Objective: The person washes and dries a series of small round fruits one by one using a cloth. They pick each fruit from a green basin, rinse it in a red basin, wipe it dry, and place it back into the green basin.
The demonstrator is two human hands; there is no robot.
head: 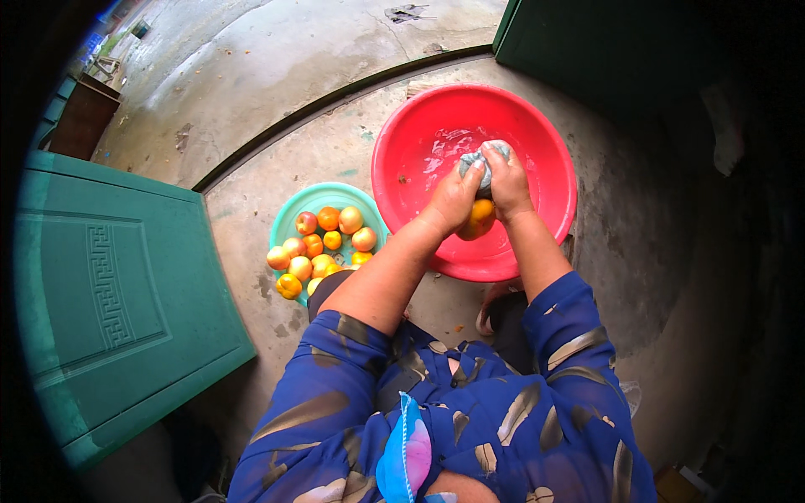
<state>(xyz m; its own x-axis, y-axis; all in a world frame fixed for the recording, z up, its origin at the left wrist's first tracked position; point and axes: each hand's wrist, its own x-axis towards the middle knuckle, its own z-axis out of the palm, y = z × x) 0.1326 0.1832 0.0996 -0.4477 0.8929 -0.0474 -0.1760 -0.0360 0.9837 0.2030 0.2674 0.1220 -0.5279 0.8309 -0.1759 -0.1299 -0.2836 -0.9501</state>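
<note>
Over a red plastic basin (402, 144) with shallow water in it, my left hand (454, 196) and my right hand (508, 182) close together around a bunched grey wet cloth (486, 170). Beneath my wrists, orange fruit (479, 217) shows in the basin, partly hidden by my hands. To the left, a turquoise plastic tray (286, 217) holds several red-and-yellow fruits (350, 219) that look like apples or nectarines, and several orange fruits (288, 286) that look like persimmons or tangerines. My left arm and knee hide part of that tray.
A green panelled door leaf (132, 276) stands at the left, and another dark green one (585, 56) at the upper right. A dark raised threshold (302, 119) curves across the concrete floor (251, 201) beyond the tray. My shoe (487, 314) rests near the basin's lower edge.
</note>
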